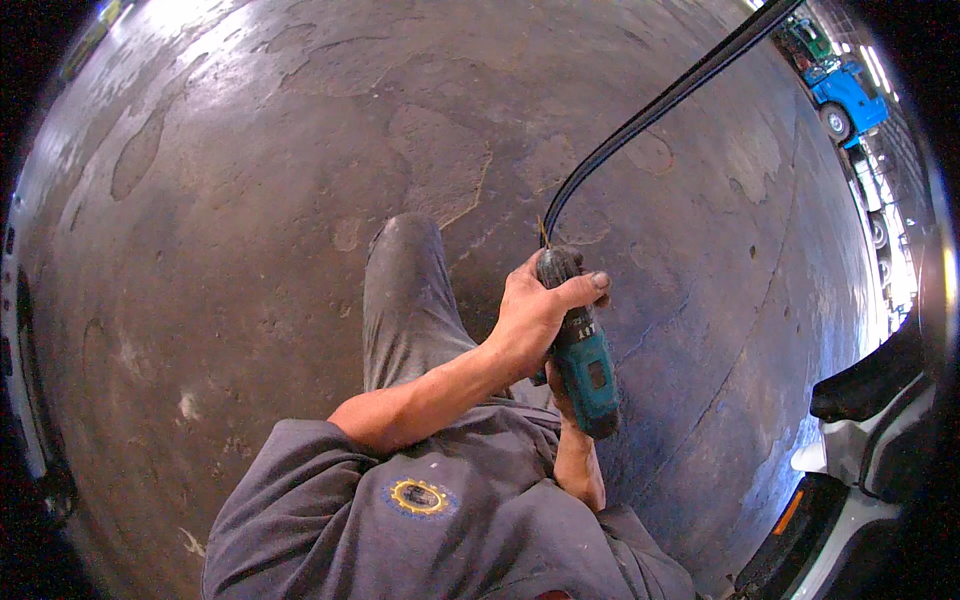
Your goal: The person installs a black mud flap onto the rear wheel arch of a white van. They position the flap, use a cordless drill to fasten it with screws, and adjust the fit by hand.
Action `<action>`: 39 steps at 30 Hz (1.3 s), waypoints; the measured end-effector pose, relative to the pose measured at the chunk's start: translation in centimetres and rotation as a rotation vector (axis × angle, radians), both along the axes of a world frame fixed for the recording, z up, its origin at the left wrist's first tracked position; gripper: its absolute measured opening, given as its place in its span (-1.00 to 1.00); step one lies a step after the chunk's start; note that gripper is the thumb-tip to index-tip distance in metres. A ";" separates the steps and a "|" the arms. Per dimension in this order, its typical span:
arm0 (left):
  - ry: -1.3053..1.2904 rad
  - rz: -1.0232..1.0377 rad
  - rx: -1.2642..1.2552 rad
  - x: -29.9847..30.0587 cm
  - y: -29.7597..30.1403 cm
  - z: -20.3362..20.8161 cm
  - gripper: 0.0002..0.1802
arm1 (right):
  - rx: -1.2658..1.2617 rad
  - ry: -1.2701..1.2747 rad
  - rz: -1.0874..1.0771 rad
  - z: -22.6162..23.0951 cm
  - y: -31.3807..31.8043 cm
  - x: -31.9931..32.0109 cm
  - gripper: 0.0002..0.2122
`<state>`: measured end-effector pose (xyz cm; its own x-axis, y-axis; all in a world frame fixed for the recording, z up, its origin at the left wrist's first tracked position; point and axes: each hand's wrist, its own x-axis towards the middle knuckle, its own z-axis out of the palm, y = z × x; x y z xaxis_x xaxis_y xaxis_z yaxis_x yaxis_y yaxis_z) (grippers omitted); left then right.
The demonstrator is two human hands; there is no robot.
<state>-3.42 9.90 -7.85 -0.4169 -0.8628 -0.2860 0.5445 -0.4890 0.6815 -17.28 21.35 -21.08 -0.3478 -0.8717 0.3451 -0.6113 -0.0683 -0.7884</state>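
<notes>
A teal and black cordless drill (590,375) is held in front of my body, its black chuck pointing away from me. My left hand (535,310) wraps round the chuck, with the thumb laid across the top. My right hand (562,400) is beneath the drill body at the handle, its fingers mostly hidden. Long dark flexible strips (640,118) run from just beyond the chuck up to the top right. A thin yellowish strand (543,233) shows beside them; whether my left hand also grips the strips is hidden.
My bent knee (405,240) rises left of the drill. Worn, stained concrete floor (230,240) surrounds me. A white and black vehicle part (850,460) stands close at the lower right. Farther off at the upper right is a blue vehicle (848,100).
</notes>
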 end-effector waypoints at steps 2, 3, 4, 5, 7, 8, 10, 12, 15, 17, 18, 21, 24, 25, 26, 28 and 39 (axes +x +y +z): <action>-0.002 -0.024 0.041 0.0 -0.4 0.0 -0.70 | 0.007 0.108 -0.017 -0.6 -0.1 -0.2 -0.51; 0.021 -0.023 0.069 -0.1 -0.7 0.0 -0.70 | -0.056 0.228 -0.013 -1.1 -0.2 -0.3 -0.51; 0.040 -0.025 0.112 -0.2 -1.0 0.1 -0.71 | -0.129 0.365 -0.017 -1.5 -0.2 -0.4 -0.53; 0.070 -0.032 0.150 -0.3 -1.2 0.0 -0.71 | -0.129 0.344 -0.014 -1.8 -0.3 -0.5 -0.55; 0.021 -0.031 0.160 -0.4 -1.5 0.1 -0.74 | -0.149 0.322 -0.021 -2.1 -0.3 -0.7 -0.60; -0.004 -0.024 0.169 -0.4 -1.5 0.0 -0.75 | -0.130 0.363 -0.042 -1.9 -0.3 -0.8 -0.61; 0.005 -0.020 0.162 -0.4 -1.6 0.0 -0.76 | -0.089 0.413 -0.088 -1.2 -0.3 -1.0 -0.58; 0.022 -0.019 0.181 -0.3 -1.6 0.0 -0.77 | -0.040 0.225 0.051 0.0 -0.4 -1.2 -0.69; 0.074 -0.062 0.239 -0.2 -1.8 -0.2 -0.76 | -0.047 0.208 0.171 1.5 -0.8 -1.1 -0.69; 0.103 -0.094 0.275 -0.5 -2.0 -0.3 -0.71 | -0.071 0.171 0.170 2.1 -1.0 -1.0 -0.67; 0.097 -0.125 0.274 -0.7 -2.0 -0.3 -0.72 | -0.082 0.095 0.147 2.2 -0.9 -0.8 -0.67; 0.034 -0.110 0.302 -1.5 -1.7 -0.4 -0.75 | 0.048 -0.463 0.055 2.4 -0.8 -0.8 -0.67; 0.017 -0.131 0.254 -1.7 -1.7 -0.3 -0.76 | 0.169 -0.667 0.039 2.8 -0.3 -1.9 -0.65; -0.009 -0.161 0.298 -1.6 -1.8 -0.3 -0.76 | 0.147 -0.659 0.067 2.9 -0.3 -2.3 -0.65; -0.007 -0.201 0.314 -1.6 -2.0 -0.2 -0.77 | 0.133 -0.478 0.108 3.0 -0.3 -2.8 -0.64; -0.021 -0.253 0.337 -1.6 -2.5 -0.2 -0.77 | 0.141 -0.293 0.147 3.1 -0.4 -3.2 -0.63; -0.297 -0.427 0.277 -3.1 -3.5 -1.1 -0.72 | 0.072 0.217 0.222 6.5 0.3 -2.4 -0.56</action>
<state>-6.49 6.43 -8.93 -0.5786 -0.5127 -0.6343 0.0654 -0.8044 0.5905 -19.67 21.67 -14.61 -0.0715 -0.9429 0.3254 -0.7422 -0.1676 -0.6488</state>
